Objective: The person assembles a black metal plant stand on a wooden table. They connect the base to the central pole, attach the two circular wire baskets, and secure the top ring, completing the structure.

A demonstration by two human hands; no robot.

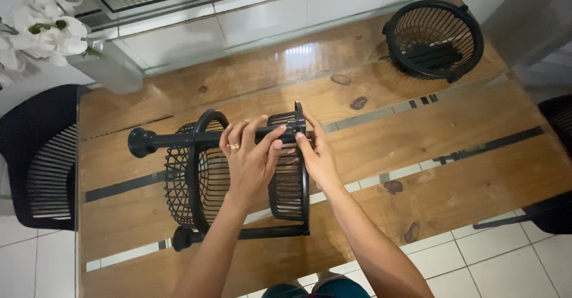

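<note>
A black tiered basket stand (196,182) lies on its side on the glass-topped wooden table (453,179). It has two round slatted baskets joined by black poles. My left hand (249,155) wraps around the upper pole (173,139) between the baskets. Just beside it, my right hand (316,155) pinches the pole's end at the rim of the right basket (290,191). The lower pole (250,233) rests on the table near me. A ring shows on my left hand.
A third black slatted basket (434,39) stands upright at the far right corner. A vase of white flowers (53,33) stands at the far left. Black chairs flank the table at left (39,161) and right (557,155). White floor tiles lie beyond the edges.
</note>
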